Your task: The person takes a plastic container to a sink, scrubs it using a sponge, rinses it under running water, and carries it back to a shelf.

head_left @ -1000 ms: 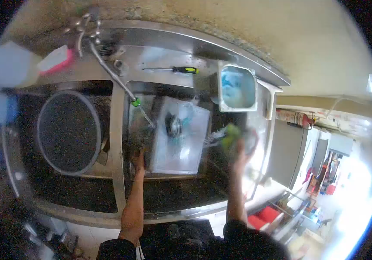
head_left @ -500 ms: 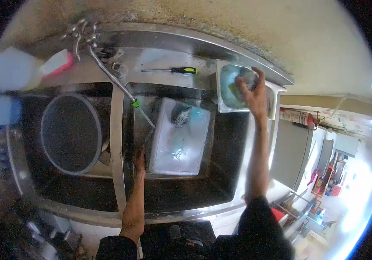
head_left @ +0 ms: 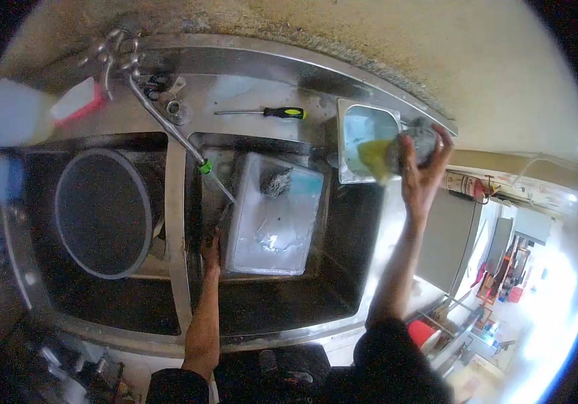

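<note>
In the head view, a stained wall rose behind a steel double sink (head_left: 176,283), and a cluttered, brightly lit room stretched off to the right. On the back ledge lay a screwdriver (head_left: 282,113); a dark round disc (head_left: 104,212) sat in the left basin. The white tub (head_left: 265,259) was in the right basin, slightly turned, a wiry scourer (head_left: 277,182) on it and a spout (head_left: 161,120) with its end near the tub's left edge.

The left hand (head_left: 211,252) was low beside the tub's left side, in shadow; whether it gripped the edge or merely rested there, I could not tell. The right hand (head_left: 422,176) was curled around a greyish thing (head_left: 418,143), too blurred to identify, with a yellow-green pad (head_left: 374,156) showing at the right rim of a metal pan (head_left: 341,145) of bluish liquid.

The step in hand seemed to be wetting the pad at the pan; working over the tub from there would call for a firm hold and a steady left hand.
</note>
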{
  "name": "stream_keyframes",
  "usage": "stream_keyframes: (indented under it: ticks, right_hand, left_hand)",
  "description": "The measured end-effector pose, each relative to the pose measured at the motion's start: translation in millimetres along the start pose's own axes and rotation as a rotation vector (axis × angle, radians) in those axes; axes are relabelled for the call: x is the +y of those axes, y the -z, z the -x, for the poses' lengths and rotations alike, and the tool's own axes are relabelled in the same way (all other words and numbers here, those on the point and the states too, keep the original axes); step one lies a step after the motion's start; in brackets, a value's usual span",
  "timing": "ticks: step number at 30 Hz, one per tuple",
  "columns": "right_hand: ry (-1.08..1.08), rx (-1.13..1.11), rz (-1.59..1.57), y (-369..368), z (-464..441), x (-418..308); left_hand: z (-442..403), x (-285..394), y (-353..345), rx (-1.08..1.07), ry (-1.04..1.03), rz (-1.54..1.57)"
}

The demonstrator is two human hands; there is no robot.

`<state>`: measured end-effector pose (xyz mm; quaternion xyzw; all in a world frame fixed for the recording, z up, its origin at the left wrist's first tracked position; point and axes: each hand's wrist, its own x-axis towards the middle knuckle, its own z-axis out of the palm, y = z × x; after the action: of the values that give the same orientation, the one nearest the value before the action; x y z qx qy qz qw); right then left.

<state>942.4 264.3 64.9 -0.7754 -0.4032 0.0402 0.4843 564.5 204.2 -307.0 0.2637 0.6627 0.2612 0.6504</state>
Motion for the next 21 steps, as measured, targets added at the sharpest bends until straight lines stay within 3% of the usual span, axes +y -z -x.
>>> stream_keyframes:
  ticks: [3, 4, 5, 8, 11, 12, 13, 14, 16, 18, 20, 21]
  right_hand:
    - [0.082, -0.14, 0.24, -9, -9, 24]
    - [-0.065, -0.182, 0.124, -10, -7, 24]
    - [-0.061, -0.188, 0.112, -15, -3, 23]
    - [0.199, -0.124, 0.279, -25, 20, 5]
    - [0.249, -0.133, 0.407, -24, 24, 28]
    - [0.107, -0.176, 0.368, -20, 17, 36]
    - [0.11, -0.174, 0.362, -23, 19, 35]
    - [0.262, -0.172, 0.458, -25, 24, 32]
    - [0.466, -0.198, 0.51, -44, 59, 34]
    - [0.425, -0.97, 0.479, -85, 109, 48]
    - [0.522, -0.892, 0.721, -131, 155, 100]
    - [0.537, -0.852, 0.842, -146, 170, 136]
  left_hand:
    - [-6, -6, 4, -0.051, -0.031, -0.075]
    - [-5, -3, 5, -0.037, -0.064, -0.142]
    - [-4, -1, 5, -0.018, -0.094, -0.209]
    - [7, 15, -7, 0.033, -0.228, -0.021]
    - [-13, -16, 4, -0.073, -0.112, -0.018]
    - [-8, -10, 2, -0.074, -0.114, -0.022]
    - [1, 0, -4, -0.009, -0.141, -0.052]
    - [7, 12, -8, 0.056, -0.168, -0.082]
    - [-28, -50, 16, 0.015, -0.133, -0.125]
    - [-28, -59, 14, -0.055, -0.089, -0.178]
    - [-1, -6, -2, -0.062, 0.167, 0.046]
    - [-11, -21, -3, -0.083, 0.154, 0.039]
